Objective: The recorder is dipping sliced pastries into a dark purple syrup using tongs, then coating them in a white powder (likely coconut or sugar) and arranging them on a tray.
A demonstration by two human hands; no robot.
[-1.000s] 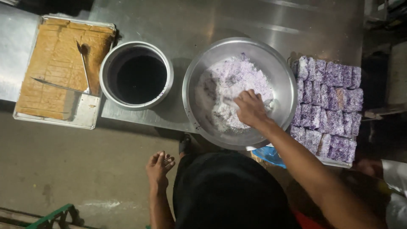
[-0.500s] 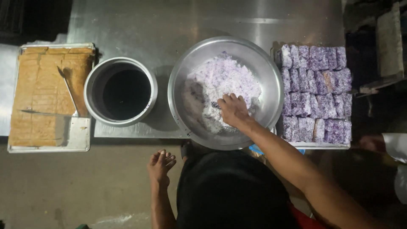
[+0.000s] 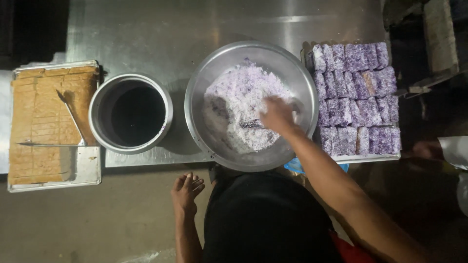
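The white and pale purple shredded coating [image 3: 243, 107] fills the wide round steel bowl [image 3: 204, 87], which stands on the steel worktop [image 3: 195, 29]. The right hand [image 3: 275, 114] reaches into the bowl from the lower right, forearm stretched out across the rim, palm down on the shreds. Its fingers [image 3: 265, 109] are blurred, so whether they are spread or closed on anything cannot be told. A small dark piece [image 3: 251, 124] lies in the shreds just beside the fingers. The left hand [image 3: 186, 191] hangs low beside the body, well away from the bowl, fingers loosely curled and holding nothing. To the right of the fingers sits a tray of purple coated blocks [image 3: 356, 97] in rows. To their left stands a round steel pot of dark liquid [image 3: 130, 113], and beyond it a tray of brown sliced cake [image 3: 44, 122].
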